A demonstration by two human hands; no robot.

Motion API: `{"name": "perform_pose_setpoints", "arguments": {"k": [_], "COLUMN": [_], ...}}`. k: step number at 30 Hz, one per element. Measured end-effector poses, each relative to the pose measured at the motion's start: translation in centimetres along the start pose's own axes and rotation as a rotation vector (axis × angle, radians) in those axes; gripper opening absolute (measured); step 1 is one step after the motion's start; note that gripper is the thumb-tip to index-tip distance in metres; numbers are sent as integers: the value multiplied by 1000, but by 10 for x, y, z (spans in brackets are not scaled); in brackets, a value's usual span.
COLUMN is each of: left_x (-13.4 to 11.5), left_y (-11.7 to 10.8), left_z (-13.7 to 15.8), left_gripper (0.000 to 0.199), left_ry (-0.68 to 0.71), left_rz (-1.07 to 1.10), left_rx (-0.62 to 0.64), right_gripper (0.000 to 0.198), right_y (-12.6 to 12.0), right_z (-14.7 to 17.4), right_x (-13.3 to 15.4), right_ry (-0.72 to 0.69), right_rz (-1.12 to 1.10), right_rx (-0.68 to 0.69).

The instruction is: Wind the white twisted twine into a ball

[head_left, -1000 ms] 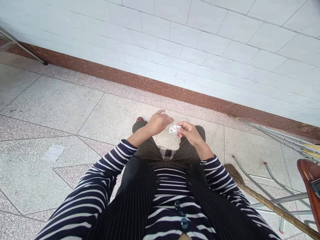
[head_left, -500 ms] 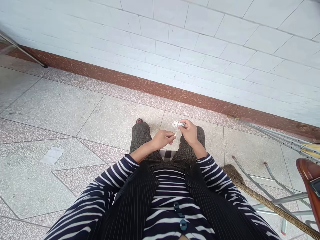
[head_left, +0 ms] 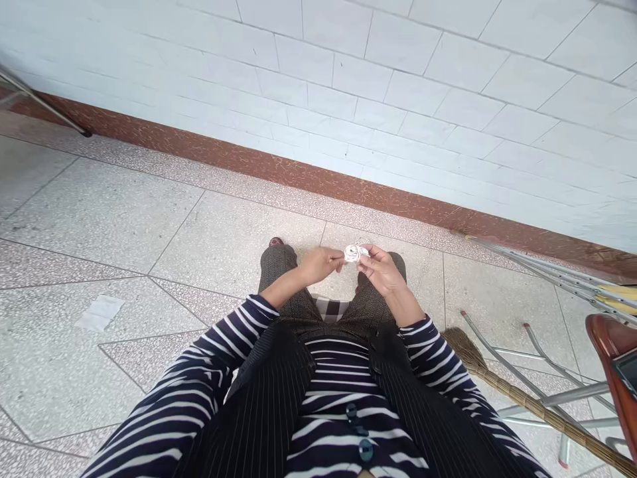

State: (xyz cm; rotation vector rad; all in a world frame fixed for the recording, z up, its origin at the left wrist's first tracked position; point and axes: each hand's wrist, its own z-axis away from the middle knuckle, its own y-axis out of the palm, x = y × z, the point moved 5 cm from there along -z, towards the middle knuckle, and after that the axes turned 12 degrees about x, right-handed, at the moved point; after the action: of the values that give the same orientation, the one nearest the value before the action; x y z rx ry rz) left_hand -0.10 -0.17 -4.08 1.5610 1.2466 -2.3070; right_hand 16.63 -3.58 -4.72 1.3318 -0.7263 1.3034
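Note:
A small bundle of coiled white cord (head_left: 354, 253) is held out above my knees. My right hand (head_left: 385, 271) is closed on the bundle's right side, thumb below and fingers above. From the left, my left hand (head_left: 319, 265) reaches it with fingers pinched together at its edge, where the cord's end appears to be. The strand between those fingertips is too small to see clearly. What kind of cord it is cannot be made out.
A white paper (head_left: 101, 313) lies on the floor to the left. At right are a straw broom (head_left: 517, 393), a chair with metal legs (head_left: 557, 401) and folded metal poles (head_left: 537, 262) by the wall. A tiled wall (head_left: 328, 99) rises in front.
My left hand has moved up to the bundle; earlier it held a white end a little below. The bundle has turned its round face more toward me, and my right hand has shifted slightly lower.

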Motion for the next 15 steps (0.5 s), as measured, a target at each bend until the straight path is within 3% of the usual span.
{"name": "perform_pose_setpoints", "arguments": {"k": [3,6,11,15], "left_x": [4,-1,-7,-4], "left_y": [28,25,-14,-21], "left_z": [7,8,-2,-7], "left_gripper": [37,36,29,32], "left_ry": [-36,23,139,138], "left_rz": [23,-118,-307,-130], "left_rx": [99,66,-15,-1], "right_gripper": [44,37,32,41], "right_y": [-11,-14,1,6], "right_z": [-14,-22,-11,1], "right_x": [-5,-12,-20,-14], "right_ry": [-57,-56,90,124], "right_rz": [30,105,133,25], "right_rx": [-133,-199,11,76]}}
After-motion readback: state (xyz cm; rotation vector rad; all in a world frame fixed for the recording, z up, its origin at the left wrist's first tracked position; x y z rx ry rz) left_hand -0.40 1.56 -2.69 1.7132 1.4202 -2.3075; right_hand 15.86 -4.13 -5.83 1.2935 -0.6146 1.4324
